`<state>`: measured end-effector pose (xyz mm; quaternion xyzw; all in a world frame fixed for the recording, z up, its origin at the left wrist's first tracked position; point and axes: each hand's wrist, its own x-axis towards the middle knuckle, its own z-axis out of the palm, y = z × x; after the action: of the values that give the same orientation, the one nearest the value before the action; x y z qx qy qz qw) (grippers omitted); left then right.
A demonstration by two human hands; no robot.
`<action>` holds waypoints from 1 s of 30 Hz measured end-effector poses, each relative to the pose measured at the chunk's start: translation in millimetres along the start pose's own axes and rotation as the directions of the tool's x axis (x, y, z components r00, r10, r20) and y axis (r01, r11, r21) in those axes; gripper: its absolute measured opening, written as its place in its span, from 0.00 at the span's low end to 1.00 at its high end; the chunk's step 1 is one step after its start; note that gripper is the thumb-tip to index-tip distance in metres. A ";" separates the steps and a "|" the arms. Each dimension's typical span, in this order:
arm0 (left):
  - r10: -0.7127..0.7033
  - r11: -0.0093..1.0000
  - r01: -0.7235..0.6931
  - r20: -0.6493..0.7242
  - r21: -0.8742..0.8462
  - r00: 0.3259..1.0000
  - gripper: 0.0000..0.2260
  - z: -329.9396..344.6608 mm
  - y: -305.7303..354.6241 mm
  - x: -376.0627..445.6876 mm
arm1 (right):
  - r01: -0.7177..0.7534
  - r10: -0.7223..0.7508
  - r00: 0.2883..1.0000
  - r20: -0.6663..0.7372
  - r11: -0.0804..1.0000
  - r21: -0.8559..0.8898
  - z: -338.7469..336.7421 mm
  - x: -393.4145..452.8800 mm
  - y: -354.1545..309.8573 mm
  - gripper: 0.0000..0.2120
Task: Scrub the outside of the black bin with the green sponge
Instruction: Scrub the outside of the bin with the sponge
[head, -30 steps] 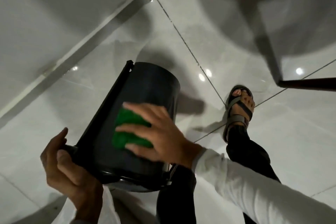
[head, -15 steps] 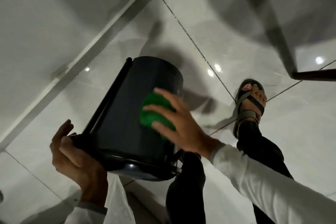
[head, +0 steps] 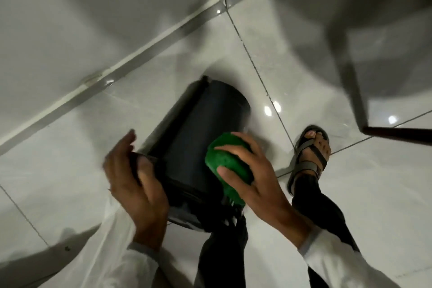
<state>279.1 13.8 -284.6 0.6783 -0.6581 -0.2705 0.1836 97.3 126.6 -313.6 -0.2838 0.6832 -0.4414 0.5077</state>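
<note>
The bin lies tilted above the floor, the left hand at its left rim, the sponge on its right side under the right hand.

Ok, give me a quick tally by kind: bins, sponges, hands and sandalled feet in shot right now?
Black round plastic bin: 1
Green sponge: 1
Hands: 2, left hand gripping the bin's end, right hand pressing the sponge on its side
Grey strapped sandal on a foot: 1
Total: 5

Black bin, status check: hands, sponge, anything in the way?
Left hand gripping black bin rim. Right hand pressing green sponge on its side. Nothing blocking.
</note>
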 end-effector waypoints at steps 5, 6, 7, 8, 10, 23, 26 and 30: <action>0.017 0.998 -0.005 0.191 -0.063 0.981 0.27 5.4 20.3 -51.9 | -0.069 0.056 0.987 -0.149 0.994 -0.083 -8.6 22.6 -3.6 0.19; -0.065 0.995 0.079 0.195 -0.067 0.979 0.27 9.1 16.5 -52.1 | -0.065 0.049 0.992 -0.113 0.988 -0.142 -6.7 27.6 1.3 0.20; -0.135 0.983 0.156 0.199 -0.094 0.971 0.28 11.6 15.7 -50.1 | -0.080 0.068 0.995 -0.067 0.977 -0.200 -5.2 28.0 2.5 0.21; -0.169 0.975 0.194 0.213 -0.104 0.962 0.29 14.3 16.0 -48.0 | -0.060 0.050 0.998 -0.045 0.959 -0.276 -2.6 26.0 4.8 0.21; -0.180 0.974 0.209 0.255 -0.091 0.950 0.26 16.0 17.4 -41.7 | -0.015 0.007 1.000 -0.024 0.934 -0.358 2.7 16.5 7.2 0.20; -0.135 0.987 0.097 0.328 0.130 0.935 0.32 16.3 8.4 -37.4 | 0.116 -0.062 0.990 0.127 0.869 -0.482 -16.9 -31.4 63.3 0.19; -0.126 0.977 0.047 0.382 0.210 0.915 0.30 21.5 0.4 -43.2 | -0.012 0.038 0.998 0.042 0.865 -0.501 -22.0 -24.3 86.5 0.20; -0.104 0.984 0.046 0.347 0.170 0.932 0.27 21.7 1.5 -57.9 | -0.527 0.399 0.840 -0.367 0.759 -0.383 -28.6 25.2 102.9 0.28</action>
<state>265.5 73.5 -293.5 0.6555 -0.6733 -0.3420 -0.0032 68.5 160.8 -413.7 -0.1572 0.8792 -0.1556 0.4220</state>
